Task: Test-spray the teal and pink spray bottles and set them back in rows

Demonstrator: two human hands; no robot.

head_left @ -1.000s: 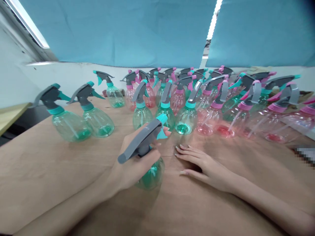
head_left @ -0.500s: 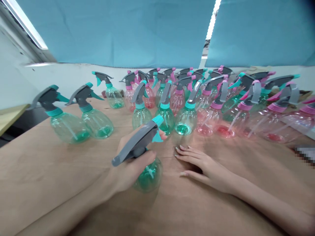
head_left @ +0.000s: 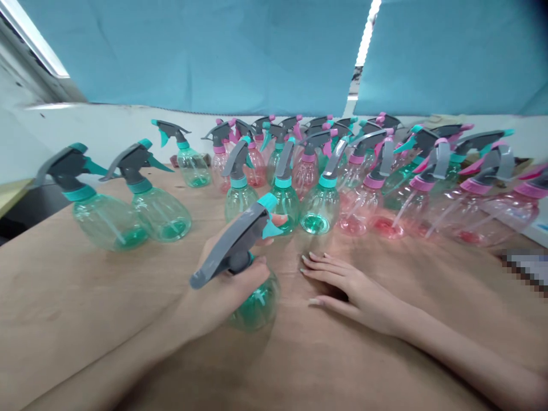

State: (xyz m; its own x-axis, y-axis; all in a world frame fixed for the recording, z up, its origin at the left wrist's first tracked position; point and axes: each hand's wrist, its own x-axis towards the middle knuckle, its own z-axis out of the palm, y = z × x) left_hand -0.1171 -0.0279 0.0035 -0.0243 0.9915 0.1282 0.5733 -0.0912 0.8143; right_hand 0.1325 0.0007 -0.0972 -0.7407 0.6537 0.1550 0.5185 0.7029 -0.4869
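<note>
My left hand [head_left: 233,279] is wrapped round the neck of a green spray bottle [head_left: 257,305] with a grey and teal trigger head [head_left: 233,242], and one finger reaches the trigger. The bottle stands on the brown paper-covered table [head_left: 85,319] just in front of me. My right hand [head_left: 346,285] lies flat on the table to the right of the bottle, fingers stretched out and holding nothing.
Several green and pink spray bottles [head_left: 317,200] crowd the far middle and right of the table. Two green bottles [head_left: 162,211] stand apart at the left, another [head_left: 192,165] further back. Blue curtains hang behind. A blurred patch [head_left: 526,271] sits at the right.
The bottle in my left hand has shifted slightly left and its trigger head has tilted a little. My right hand has stayed flat in place.
</note>
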